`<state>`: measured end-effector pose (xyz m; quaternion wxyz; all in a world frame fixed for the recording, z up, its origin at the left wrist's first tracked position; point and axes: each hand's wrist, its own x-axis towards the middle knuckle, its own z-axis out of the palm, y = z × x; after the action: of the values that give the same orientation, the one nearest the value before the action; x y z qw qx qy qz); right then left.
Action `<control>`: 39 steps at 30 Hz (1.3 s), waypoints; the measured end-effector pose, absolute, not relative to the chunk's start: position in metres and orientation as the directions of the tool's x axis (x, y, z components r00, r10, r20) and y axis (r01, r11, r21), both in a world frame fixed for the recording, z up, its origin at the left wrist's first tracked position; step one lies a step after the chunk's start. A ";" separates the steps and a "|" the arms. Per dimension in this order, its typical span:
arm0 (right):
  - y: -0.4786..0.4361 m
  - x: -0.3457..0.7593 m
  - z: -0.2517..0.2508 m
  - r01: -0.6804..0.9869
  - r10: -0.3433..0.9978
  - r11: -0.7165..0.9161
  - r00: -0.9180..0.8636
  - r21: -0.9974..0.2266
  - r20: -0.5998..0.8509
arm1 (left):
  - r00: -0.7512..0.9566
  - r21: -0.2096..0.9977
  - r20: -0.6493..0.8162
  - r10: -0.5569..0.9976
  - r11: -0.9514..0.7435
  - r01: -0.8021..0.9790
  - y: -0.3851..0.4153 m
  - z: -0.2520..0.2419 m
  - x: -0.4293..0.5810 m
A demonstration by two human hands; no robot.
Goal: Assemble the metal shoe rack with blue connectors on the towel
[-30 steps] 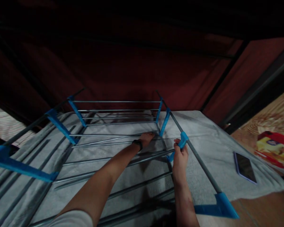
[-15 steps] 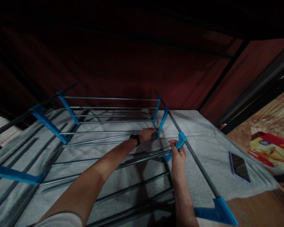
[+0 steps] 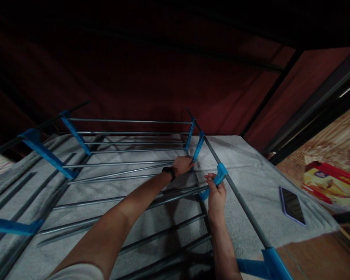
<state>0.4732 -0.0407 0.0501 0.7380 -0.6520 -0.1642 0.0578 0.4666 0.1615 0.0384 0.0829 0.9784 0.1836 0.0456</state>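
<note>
A rack frame of grey metal rods and blue plastic brackets lies on its side in the head view. My left hand (image 3: 183, 165), a black band on its wrist, is closed over the right end of a thin metal rod (image 3: 146, 168). Its fingertips touch the lower end of a blue bracket (image 3: 198, 147) and are partly hidden. My right hand (image 3: 216, 194) wraps its fingers around a nearer blue bracket (image 3: 221, 173) on the long side tube (image 3: 245, 206). Another rod (image 3: 177, 195) reaches toward that bracket's lower part.
A grey blanket (image 3: 256, 175) lies under the frame. A phone (image 3: 292, 205) rests on it at right, near a red and yellow package (image 3: 329, 182). More blue brackets (image 3: 46, 153) stand along the left side tube. A dark red cloth wall (image 3: 151, 85) rises behind.
The view has shifted slightly, so the frame's left side appears further left. Both hands keep their places on the rod and the bracket.
</note>
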 end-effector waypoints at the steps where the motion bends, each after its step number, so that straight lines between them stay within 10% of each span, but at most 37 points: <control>1: -0.041 0.473 0.051 0.128 0.302 0.144 0.938 -0.981 0.167 | 0.920 0.184 0.056 0.388 -0.910 0.373 0.161 0.039 0.468; 39: -0.045 0.457 0.059 0.128 0.281 0.110 0.947 -0.986 0.155 | 0.887 0.346 0.009 0.462 -0.833 0.431 0.174 0.047 0.474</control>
<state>0.4565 -0.0448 0.0594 0.7290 -0.6650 -0.1537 0.0523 0.4740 0.1741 0.0474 0.1698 0.9563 0.2334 0.0460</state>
